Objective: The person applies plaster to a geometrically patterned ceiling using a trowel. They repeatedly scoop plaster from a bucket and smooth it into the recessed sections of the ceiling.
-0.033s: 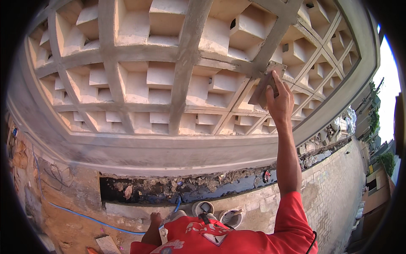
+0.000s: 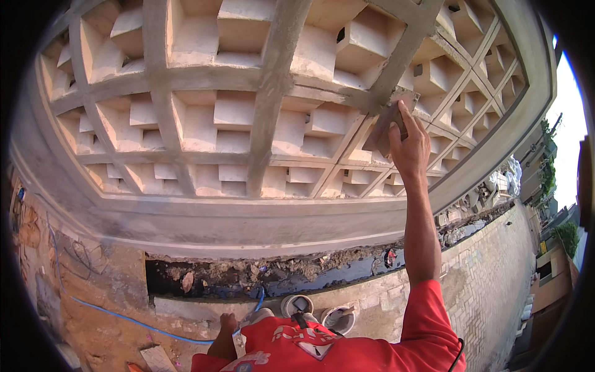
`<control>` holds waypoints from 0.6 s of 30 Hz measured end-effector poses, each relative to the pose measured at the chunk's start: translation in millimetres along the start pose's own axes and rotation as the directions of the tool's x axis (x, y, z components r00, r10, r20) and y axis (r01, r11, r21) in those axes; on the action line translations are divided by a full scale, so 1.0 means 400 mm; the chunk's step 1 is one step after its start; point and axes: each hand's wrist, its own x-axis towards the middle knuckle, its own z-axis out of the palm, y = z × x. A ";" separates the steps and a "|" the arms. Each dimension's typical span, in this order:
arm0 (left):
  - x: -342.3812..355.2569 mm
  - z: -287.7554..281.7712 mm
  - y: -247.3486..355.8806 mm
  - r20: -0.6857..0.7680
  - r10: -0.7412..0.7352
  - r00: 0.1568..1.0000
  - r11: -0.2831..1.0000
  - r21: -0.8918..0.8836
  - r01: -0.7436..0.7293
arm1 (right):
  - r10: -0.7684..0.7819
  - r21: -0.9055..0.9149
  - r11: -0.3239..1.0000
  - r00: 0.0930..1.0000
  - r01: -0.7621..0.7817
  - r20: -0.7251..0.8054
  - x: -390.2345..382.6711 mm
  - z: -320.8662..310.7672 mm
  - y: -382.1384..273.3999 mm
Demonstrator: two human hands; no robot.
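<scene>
Resting against one lattice wall, one trowel is gripped by the right hand; two buckets counted; left hand: grip cannot be told.

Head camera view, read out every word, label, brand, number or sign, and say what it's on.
Red shirt: white lettering on the front, too skewed and blurred to read surely; the round blue mark is too small.
Flat tool in the right hand: no lettering visible.
Patterned wall: none visible.
</scene>
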 end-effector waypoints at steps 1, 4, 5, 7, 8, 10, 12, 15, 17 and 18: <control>-0.012 0.004 -0.008 0.068 0.104 0.992 0.952 0.281 -0.119 | 0.000 -0.008 1.000 1.000 0.000 0.006 0.008 0.014 -0.014; -0.008 0.031 -0.030 -0.001 0.107 0.994 0.953 0.285 -0.103 | 0.031 -0.051 0.998 1.000 -0.031 -0.006 -0.026 0.076 -0.035; -0.003 0.049 -0.042 -0.047 0.090 0.995 0.971 0.228 -0.077 | 0.101 -0.052 0.994 0.992 -0.097 0.075 -0.059 0.091 -0.042; 0.040 0.067 -0.056 -0.017 -0.047 0.999 0.995 -0.090 0.045 | 0.057 -0.006 0.998 0.990 -0.057 0.128 -0.127 0.115 -0.010; 0.046 0.073 -0.059 -0.072 -0.017 0.997 0.988 -0.152 0.006 | 0.010 -0.001 1.000 0.988 -0.010 0.156 -0.144 0.116 0.003; 0.053 0.069 -0.061 -0.252 0.153 0.955 0.971 -0.141 -0.193 | 0.035 0.047 0.998 0.993 -0.041 0.116 -0.141 0.081 0.005; 0.055 0.070 -0.047 -0.322 0.032 0.946 0.925 -0.348 -0.150 | 0.055 0.118 0.991 0.997 -0.061 0.048 -0.091 0.035 -0.032; 0.042 0.006 0.040 0.000 -0.372 0.928 0.592 -0.770 0.237 | 0.021 0.070 0.997 0.999 -0.019 -0.024 -0.014 0.021 -0.065; 0.041 -0.017 0.050 0.018 -0.383 0.923 0.592 -0.762 0.261 | 0.016 -0.027 1.000 0.999 -0.015 0.033 -0.005 0.056 -0.080; 0.056 -0.007 0.034 -0.009 -0.373 0.928 0.622 -0.744 0.243 | 0.029 -0.050 0.998 0.999 -0.026 0.045 -0.033 0.088 -0.077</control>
